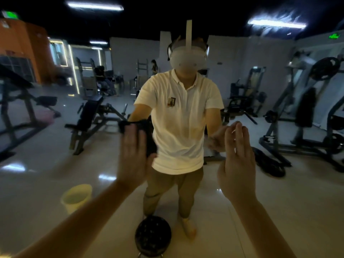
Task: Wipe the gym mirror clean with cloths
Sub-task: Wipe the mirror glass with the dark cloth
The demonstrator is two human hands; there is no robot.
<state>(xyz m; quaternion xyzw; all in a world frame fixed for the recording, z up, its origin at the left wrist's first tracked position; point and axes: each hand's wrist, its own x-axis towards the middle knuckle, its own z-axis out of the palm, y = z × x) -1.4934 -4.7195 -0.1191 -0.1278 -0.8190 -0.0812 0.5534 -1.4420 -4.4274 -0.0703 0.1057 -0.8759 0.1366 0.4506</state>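
The gym mirror (55, 164) fills the view and reflects a person in a white shirt and a headset. My left hand (133, 155) presses flat on a dark cloth (148, 133) against the glass, fingers straight and pointing up. The cloth shows above and to the right of the fingers. My right hand (236, 164) is raised beside it, fingers straight and together, holding nothing. Its reflection lies just to its left, so it is close to the glass; whether it touches I cannot tell.
A pale yellow bucket (76, 198) shows low on the left, and a round black basket-like thing (152, 235) sits at bottom centre. The reflection shows weight benches (89, 120) on the left and machines (307, 118) on the right, on a glossy tiled floor.
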